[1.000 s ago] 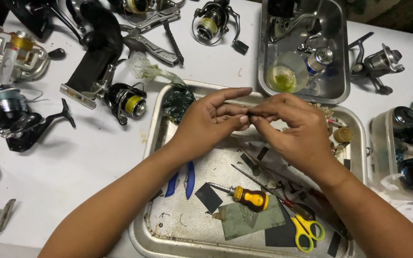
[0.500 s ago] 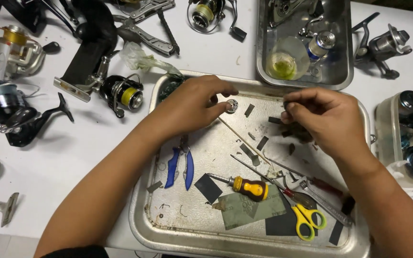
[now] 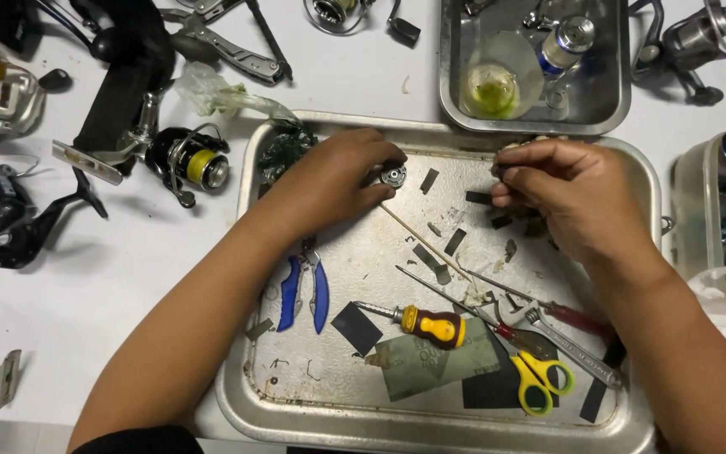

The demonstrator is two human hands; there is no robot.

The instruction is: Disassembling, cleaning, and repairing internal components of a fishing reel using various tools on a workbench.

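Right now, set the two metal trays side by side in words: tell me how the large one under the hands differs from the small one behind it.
The large tray lies nearer, wholly in view; the small tray is cut off by the top edge. The large tray holds hand tools: a yellow-handled screwdriver, scissors, blue-handled pliers. The small tray holds a clear cup with yellowish liquid. Both hands, left and right, work over the large tray, none over the small. Both are shiny, round-cornered metal.

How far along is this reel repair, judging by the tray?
Done: a small round metal part is out, pinched in the left hand. In hand: the right hand is curled shut; what it holds is hidden. Left: the screwdriver, scissors and blue pliers lie loose in the tray, and the yellow-spooled reel waits outside it.
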